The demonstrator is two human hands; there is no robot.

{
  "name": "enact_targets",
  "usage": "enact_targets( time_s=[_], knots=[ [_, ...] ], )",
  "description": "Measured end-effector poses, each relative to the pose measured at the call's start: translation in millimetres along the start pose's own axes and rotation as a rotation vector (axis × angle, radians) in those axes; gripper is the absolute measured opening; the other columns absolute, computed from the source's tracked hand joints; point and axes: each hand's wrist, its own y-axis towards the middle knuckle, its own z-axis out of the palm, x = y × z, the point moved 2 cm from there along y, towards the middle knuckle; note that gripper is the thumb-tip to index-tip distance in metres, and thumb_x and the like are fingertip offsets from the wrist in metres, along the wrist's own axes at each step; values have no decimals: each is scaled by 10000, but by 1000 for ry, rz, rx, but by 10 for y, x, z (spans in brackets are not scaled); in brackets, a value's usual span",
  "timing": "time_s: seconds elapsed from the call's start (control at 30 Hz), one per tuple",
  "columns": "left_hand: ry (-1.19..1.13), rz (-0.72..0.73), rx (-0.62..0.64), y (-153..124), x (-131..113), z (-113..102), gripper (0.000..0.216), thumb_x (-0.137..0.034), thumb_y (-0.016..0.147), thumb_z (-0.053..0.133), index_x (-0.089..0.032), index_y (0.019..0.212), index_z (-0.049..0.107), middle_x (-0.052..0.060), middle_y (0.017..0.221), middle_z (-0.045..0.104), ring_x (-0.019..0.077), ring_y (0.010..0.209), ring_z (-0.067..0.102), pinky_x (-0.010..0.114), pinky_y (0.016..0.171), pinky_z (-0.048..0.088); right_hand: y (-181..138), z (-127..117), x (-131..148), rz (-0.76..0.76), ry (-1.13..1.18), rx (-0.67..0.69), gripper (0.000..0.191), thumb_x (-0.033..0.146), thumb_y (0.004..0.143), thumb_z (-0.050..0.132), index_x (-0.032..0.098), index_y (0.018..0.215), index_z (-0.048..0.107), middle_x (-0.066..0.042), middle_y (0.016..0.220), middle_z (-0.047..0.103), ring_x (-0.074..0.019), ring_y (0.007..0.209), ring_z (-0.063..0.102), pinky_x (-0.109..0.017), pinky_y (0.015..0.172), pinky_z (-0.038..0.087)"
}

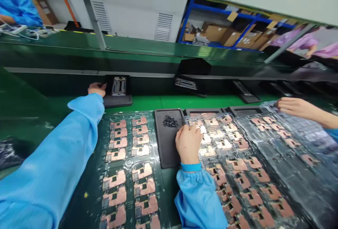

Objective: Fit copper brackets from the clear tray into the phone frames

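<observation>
Two bare hands in blue sleeves work at a green bench as I watch from afar through the head camera. The left hand [97,89], arm outstretched, is at the left edge of a black tray [117,101] on which a phone frame [119,86] lies, at the far side of a bright green strip [165,101]. Its fingers are bent, but I cannot tell whether they pinch the tray's edge or merely rest beside it.

The right hand [189,144] is nearer to me, fingers curled downward where a narrow dark tray [169,148] meets a clear tray [227,156]; the fingertips are hidden, so I cannot tell whether they grip anything. A small heap of black pieces [170,121] lies in the dark tray, just beyond that hand.

Copper-coloured boards [144,171] sit in rows left of the dark tray, and more fill the clear tray to its right. At far right, a co-worker's hand [297,109] reaches over another clear tray, near its far edge. Two more frames lie along the far side, one at centre [186,83] and one farther right [242,87]. Blue shelving [245,17] holding cardboard boxes [215,32] stands behind.
</observation>
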Motion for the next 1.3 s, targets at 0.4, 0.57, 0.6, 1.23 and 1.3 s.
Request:
enact_targets(
  time_s=[0.4,0.57,0.6,1.23,1.3],
  knots=[
    [253,557,306,108,-1938,1643,343,-355,1004,635,-175,1295,614,114,1324,616,251,1128,644,467,954,571,-288,-186,220,-110,121,52,126,154,948,533,154,901,650,-147,940,638,-354,904,568,-508,810,417],
    [304,743,365,78,-2617,2394,349,-357,1001,641,-169,1293,611,112,1302,624,248,1107,652,458,934,579,-440,-81,151,-215,177,82,118,96,884,574,158,891,674,-162,948,670,-361,905,602,-539,808,460],
    [317,760,363,120,-2656,2467,353,-356,1000,642,-168,1296,609,112,1304,623,250,1109,651,460,934,579,-468,-61,121,-223,178,101,124,89,871,579,160,885,679,-163,934,674,-368,900,610,-552,801,471],
    [278,646,363,197,-2205,1569,364,-344,1006,627,-181,1331,596,121,1385,587,269,1195,615,493,1011,534,-494,-135,-32,-390,306,126,170,85,929,510,197,843,603,-85,827,584,-274,739,577,-391,659,428],
    [246,631,409,23,-1912,1155,315,-257,1034,542,-204,1337,607,71,1345,640,226,1201,618,399,1059,485,-424,-191,-48,-410,372,137,222,140,1004,428,208,839,560,-66,834,549,-235,688,556,-362,622,400]
  ],
)
